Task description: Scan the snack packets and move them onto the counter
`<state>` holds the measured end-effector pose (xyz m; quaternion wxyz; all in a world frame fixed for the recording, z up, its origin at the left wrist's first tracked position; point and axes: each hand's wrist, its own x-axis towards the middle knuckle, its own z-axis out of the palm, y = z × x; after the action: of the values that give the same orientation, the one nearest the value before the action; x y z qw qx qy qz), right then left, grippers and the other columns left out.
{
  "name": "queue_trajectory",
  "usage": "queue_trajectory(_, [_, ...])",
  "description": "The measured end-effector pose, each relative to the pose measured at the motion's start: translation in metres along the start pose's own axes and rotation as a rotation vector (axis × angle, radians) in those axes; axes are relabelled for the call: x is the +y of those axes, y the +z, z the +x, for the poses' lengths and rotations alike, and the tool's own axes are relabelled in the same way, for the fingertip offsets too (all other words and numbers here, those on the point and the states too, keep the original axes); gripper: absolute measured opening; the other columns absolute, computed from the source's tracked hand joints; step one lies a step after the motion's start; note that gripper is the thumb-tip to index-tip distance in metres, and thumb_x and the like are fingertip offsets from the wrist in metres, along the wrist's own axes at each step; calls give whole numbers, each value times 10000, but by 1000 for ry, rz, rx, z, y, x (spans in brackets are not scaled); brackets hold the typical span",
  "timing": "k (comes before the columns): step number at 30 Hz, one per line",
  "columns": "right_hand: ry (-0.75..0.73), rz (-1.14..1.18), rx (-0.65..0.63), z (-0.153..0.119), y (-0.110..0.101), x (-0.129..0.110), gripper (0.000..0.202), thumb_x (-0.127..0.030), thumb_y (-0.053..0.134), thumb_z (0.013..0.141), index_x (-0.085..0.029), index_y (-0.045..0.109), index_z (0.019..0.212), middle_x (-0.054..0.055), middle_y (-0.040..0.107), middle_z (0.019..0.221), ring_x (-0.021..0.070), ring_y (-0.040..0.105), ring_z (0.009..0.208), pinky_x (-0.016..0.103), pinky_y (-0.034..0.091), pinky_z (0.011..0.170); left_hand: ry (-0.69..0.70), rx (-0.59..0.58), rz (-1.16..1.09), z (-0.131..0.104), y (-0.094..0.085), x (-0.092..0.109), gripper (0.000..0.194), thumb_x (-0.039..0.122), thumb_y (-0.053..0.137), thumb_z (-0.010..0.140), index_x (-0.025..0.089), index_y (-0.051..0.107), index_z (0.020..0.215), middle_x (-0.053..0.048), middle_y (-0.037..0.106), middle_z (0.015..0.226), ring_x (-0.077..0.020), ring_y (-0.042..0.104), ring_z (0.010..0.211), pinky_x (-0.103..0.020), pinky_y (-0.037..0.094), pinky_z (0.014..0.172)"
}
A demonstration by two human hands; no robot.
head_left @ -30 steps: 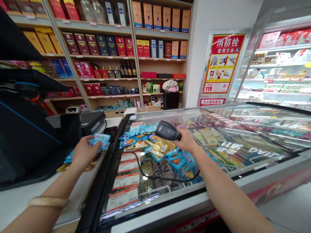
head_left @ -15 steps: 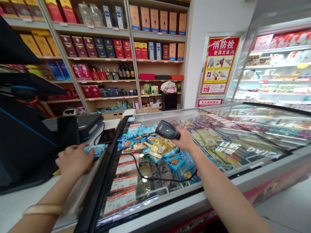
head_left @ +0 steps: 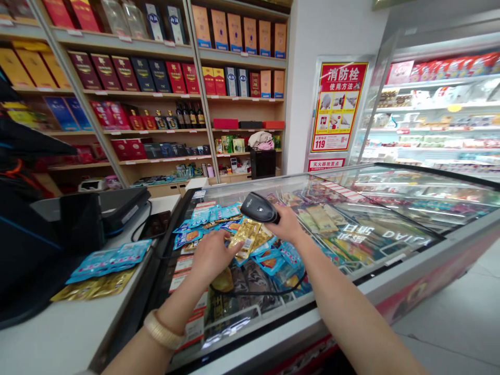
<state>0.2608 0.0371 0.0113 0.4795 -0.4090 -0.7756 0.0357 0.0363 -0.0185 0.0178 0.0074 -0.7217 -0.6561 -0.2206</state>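
Right hand (head_left: 288, 225) grasping scanner (head_left: 258, 207), partly covering it; left hand (head_left: 213, 255) at gold packet (head_left: 247, 233), unclear whether grip holds it.

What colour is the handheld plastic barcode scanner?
The handheld plastic barcode scanner, in the right hand, is black; head view.

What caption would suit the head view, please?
Black plastic handheld scanner in the right grip, left grip at a shiny gold rectangular packet over clear freezer glass.

Bare freezer glass (head_left: 367, 203) leaves passage right of the right hand (head_left: 284, 224); between the forearms (head_left: 339, 286), a black cable (head_left: 258, 294) loops across the way.
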Motion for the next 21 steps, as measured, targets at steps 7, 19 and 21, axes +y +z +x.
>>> queue_trajectory(7, [9,-26,-27,0,-1,-2,171,-268,638,681,-215,668,841,42,714,784,208,650,719,266,456,670,-117,-52,-142,-2,5,1,336,468,725,636,216,622,833,-33,656,713,-228,616,691,-284,341,582])
queue_trajectory(19, [-3,-11,-50,-2,3,-1,162,-244,642,662,-208,677,817,26,709,750,196,638,690,262,457,662,-133,-81,-772,1,17,-31,237,411,658,633,202,561,576,18,539,519,-143,470,505,-256,318,511])
queue_trajectory(21, [-8,13,-47,-2,3,-2,177,-237,643,670,-208,688,839,28,718,768,202,650,703,268,463,671,-157,-46,-876,1,15,-32,251,436,650,631,204,556,615,31,516,534,-133,458,512,-247,328,512])
